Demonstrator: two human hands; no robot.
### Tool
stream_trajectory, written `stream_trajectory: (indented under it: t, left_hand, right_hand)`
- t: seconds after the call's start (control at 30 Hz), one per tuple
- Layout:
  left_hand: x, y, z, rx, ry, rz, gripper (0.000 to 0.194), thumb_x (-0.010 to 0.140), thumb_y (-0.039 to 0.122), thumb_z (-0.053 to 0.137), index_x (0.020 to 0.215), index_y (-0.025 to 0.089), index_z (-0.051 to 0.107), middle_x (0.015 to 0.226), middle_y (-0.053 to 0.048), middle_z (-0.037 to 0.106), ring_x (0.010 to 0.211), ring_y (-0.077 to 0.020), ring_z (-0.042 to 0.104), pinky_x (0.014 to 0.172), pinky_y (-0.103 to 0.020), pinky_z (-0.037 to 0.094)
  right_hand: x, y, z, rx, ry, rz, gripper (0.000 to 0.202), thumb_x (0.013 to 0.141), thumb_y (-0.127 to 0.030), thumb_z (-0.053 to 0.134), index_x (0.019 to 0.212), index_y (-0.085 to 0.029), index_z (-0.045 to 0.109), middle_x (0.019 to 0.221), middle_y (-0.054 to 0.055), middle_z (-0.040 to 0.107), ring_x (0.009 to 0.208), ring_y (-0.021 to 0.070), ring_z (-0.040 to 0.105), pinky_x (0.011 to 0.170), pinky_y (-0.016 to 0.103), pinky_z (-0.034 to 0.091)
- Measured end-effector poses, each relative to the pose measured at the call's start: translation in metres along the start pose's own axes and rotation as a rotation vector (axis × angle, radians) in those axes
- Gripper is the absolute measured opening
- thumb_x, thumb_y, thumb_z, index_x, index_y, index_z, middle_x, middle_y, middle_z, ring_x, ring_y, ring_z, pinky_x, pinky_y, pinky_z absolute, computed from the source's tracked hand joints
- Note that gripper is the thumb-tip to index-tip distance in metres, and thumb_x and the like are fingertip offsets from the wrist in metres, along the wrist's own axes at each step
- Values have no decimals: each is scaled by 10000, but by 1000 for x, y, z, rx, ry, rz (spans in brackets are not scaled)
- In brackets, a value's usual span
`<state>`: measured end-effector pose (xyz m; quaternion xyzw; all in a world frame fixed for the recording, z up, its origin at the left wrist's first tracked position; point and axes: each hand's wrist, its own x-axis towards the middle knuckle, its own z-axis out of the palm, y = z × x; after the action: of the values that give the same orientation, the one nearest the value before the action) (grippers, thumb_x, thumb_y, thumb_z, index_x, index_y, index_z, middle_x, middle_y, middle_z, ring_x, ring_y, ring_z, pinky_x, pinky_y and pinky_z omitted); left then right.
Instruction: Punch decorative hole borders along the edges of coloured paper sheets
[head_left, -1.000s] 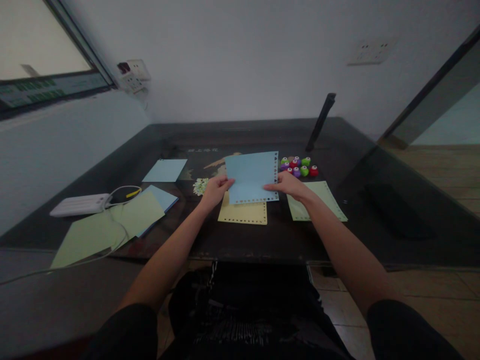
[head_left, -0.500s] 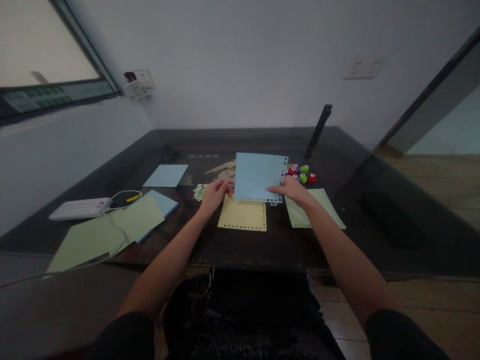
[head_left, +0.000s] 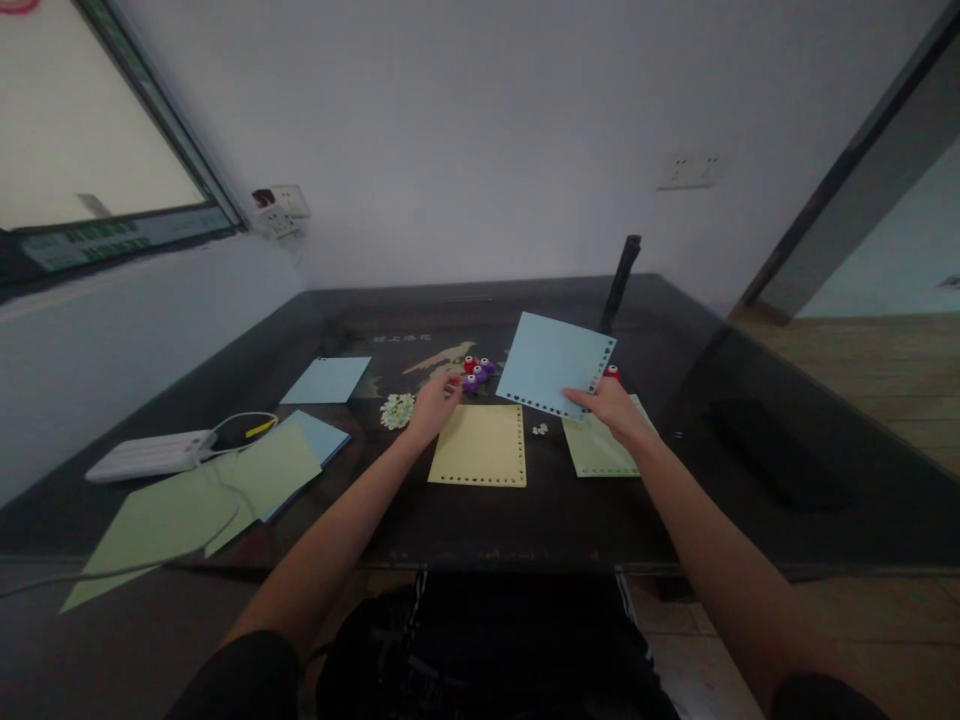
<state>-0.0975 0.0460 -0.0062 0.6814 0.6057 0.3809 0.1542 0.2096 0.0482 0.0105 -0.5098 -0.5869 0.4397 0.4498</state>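
Fingers of the right hand pinch a pale-blue, rectangular paper sheet with hole-punched edges over a dark table. Left hand, fingers loosely curled, is beside small, round red-and-purple eyed pieces; its grip is unclear.

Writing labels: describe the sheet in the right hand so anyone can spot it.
Find the dark table, then the right hand above it, right of centre. It holds a pale blue sheet with holes along two edges. Unlike the blue sheets at left, it's in a hand.
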Motion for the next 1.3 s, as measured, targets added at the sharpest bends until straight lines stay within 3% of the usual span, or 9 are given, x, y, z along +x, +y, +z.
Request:
stream_trajectory:
  t: [0.2, 0.4, 0.6, 0.73, 0.83, 1.0, 1.13, 1.2, 1.3]
  left_hand:
    - [27, 2, 15, 156, -89, 100, 300, 725, 203, 632, 1019, 148, 603, 998, -98, 635, 796, -189, 593, 748, -316, 458]
    - [29, -2, 18, 252, -135, 127, 278, 724, 186, 617, 1001, 171, 601, 957, -77, 622, 739, -168, 573, 719, -300, 449]
    - [35, -15, 23, 225, -203, 197, 367, 698, 163, 640, 1063, 184, 607, 955, -95, 620, 822, -211, 592, 789, -344, 452]
    - [34, -13, 21, 221, -197, 225, 283, 697, 200, 672, 977, 177, 635, 986, -105, 610, 904, -241, 580, 837, -372, 443]
    - [28, 1, 14, 204, -138, 190, 218, 692, 240, 700, 886, 175, 627, 926, -89, 612, 819, -222, 579, 775, -357, 448]
    - [6, 52, 10, -119, -54, 61, 228, 748, 347, 656, 864, 182, 550, 706, -14, 593, 572, -134, 531, 593, -278, 418]
    - [-21, 84, 28, -566, -300, -104, 285, 756, 290, 641, 987, 165, 531, 659, 16, 562, 507, -91, 503, 511, -232, 393]
    - [-34, 89, 38, -712, -397, -187, 271, 778, 310, 626, 986, 147, 565, 652, 10, 552, 527, -84, 503, 516, -224, 401]
    - [-46, 88, 45, -890, -442, -303, 266, 810, 302, 605, 1026, 147, 598, 785, -30, 603, 621, -84, 552, 616, -235, 469]
  right_hand:
    - [-4, 3, -1, 22, -5, 26, 248, 663, -284, 709, 873, -156, 675, 958, 115, 720, 868, 271, 672, 780, 430, 529]
    - [-4, 8, -6, 37, 4, 25, 289, 671, -286, 701, 920, -144, 669, 982, 115, 714, 857, 249, 671, 768, 408, 527]
    - [-8, 1, -5, 88, -10, 17, 260, 674, -265, 699, 906, -151, 667, 990, 108, 712, 844, 235, 670, 783, 409, 524]
    - [-11, -3, -5, 92, -42, 1, 262, 676, -266, 702, 915, -162, 672, 990, 91, 715, 853, 232, 668, 793, 411, 527]
    - [-14, -7, -7, 75, -34, 2, 256, 680, -269, 701, 914, -166, 677, 963, 83, 722, 846, 238, 669, 779, 412, 534]
    - [-25, -14, -15, 78, 7, 18, 213, 685, -279, 697, 861, -161, 682, 942, 96, 723, 822, 249, 673, 767, 418, 538]
    - [-33, -10, -22, 99, 47, 34, 252, 665, -320, 713, 853, -155, 680, 953, 104, 722, 840, 259, 675, 784, 422, 536]
    - [-37, -4, -25, 124, 68, 49, 288, 650, -337, 723, 866, -152, 680, 955, 106, 722, 839, 265, 677, 784, 425, 538]
    - [-40, 7, -28, 134, 104, 75, 318, 632, -352, 732, 871, -148, 682, 950, 110, 723, 833, 276, 679, 774, 429, 543]
